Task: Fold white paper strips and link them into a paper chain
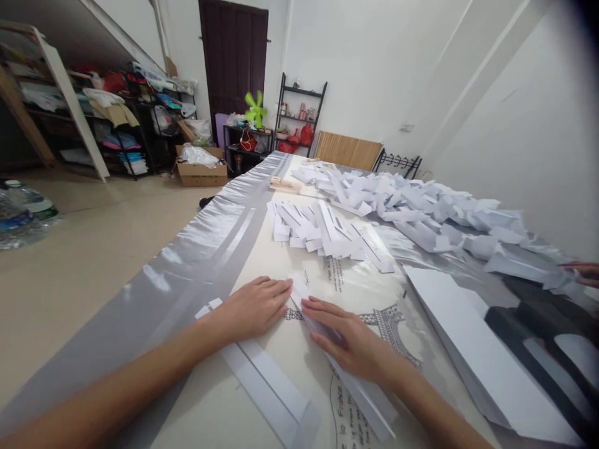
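The left hand [255, 312] lies palm down, fingers together, its fingertips at the far end of a folded white paper strip [367, 396]. The right hand [349, 340] rests bent over that strip, which slants toward the near right; whether either hand pinches it, I cannot tell. A second paper strip [269, 380] passes beneath the left wrist. White sheets [472, 343] lie on the right of the printed surface [224, 386]. Farther off is a pile of folded papers [318, 231], then a larger paper heap [397, 202] at far right. Another person's hand [584, 272] shows at the right edge.
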Action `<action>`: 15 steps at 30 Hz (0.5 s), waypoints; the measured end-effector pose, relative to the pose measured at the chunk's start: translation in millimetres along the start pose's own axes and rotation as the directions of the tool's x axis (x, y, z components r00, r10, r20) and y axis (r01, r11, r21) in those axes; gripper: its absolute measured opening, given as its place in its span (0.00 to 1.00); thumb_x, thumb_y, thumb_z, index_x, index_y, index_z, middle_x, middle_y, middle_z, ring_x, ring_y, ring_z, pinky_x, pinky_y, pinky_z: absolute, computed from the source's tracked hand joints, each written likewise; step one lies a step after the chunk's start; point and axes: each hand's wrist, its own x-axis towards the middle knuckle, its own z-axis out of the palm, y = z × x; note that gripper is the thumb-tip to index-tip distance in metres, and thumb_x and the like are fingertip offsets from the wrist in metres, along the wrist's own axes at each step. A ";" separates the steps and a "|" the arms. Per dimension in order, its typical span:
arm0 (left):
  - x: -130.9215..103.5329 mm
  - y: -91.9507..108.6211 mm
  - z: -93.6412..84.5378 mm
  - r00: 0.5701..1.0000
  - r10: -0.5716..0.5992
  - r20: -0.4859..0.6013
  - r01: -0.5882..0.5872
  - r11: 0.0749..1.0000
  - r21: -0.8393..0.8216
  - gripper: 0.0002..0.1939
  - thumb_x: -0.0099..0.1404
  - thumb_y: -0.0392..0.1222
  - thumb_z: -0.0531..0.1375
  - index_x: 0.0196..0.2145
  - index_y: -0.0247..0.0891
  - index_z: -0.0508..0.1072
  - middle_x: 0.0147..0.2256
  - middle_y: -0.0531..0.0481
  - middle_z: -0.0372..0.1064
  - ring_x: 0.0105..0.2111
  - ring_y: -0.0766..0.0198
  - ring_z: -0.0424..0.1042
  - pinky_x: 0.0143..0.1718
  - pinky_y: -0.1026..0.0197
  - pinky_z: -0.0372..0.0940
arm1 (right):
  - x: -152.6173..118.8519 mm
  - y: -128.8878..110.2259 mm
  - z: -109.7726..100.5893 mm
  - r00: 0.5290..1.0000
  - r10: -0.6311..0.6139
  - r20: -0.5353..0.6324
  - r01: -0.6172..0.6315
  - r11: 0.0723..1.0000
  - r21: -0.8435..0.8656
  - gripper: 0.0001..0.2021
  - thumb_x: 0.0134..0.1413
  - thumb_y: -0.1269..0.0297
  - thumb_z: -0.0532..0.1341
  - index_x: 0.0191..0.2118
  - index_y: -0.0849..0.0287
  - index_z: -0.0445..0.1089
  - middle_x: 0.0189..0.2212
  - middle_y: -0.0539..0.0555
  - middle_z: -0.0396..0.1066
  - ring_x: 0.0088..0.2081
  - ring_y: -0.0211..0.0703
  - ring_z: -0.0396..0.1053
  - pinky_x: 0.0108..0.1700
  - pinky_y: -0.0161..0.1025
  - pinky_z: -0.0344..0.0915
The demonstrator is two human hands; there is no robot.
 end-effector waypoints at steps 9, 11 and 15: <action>-0.6 -8.0 8.6 0.997 -0.067 -0.043 0.067 0.998 -0.003 0.18 0.78 0.42 0.46 0.52 0.32 0.72 0.55 0.39 0.72 0.58 0.53 0.68 0.60 0.50 0.62 | -3.9 -2.5 9.6 0.999 -0.038 -0.033 0.034 0.992 -0.121 0.24 0.66 0.68 0.55 0.66 0.54 0.62 0.66 0.53 0.61 0.65 0.50 0.61 0.65 0.52 0.64; 1.3 -4.7 10.1 0.996 -0.083 -0.033 0.083 0.997 0.001 0.17 0.78 0.43 0.47 0.53 0.31 0.70 0.55 0.37 0.71 0.59 0.53 0.67 0.60 0.50 0.61 | -4.1 -0.8 11.2 0.999 -0.041 -0.034 0.036 0.990 -0.134 0.24 0.66 0.68 0.55 0.66 0.54 0.62 0.66 0.54 0.61 0.65 0.49 0.61 0.65 0.51 0.63; 1.4 2.1 7.9 0.996 -0.094 -0.002 0.094 0.995 0.027 0.16 0.78 0.46 0.48 0.54 0.35 0.68 0.56 0.38 0.69 0.58 0.52 0.67 0.59 0.50 0.62 | -6.0 6.3 17.0 0.998 -0.058 -0.023 0.053 0.985 -0.162 0.24 0.66 0.67 0.55 0.66 0.55 0.63 0.66 0.54 0.61 0.65 0.50 0.62 0.65 0.50 0.64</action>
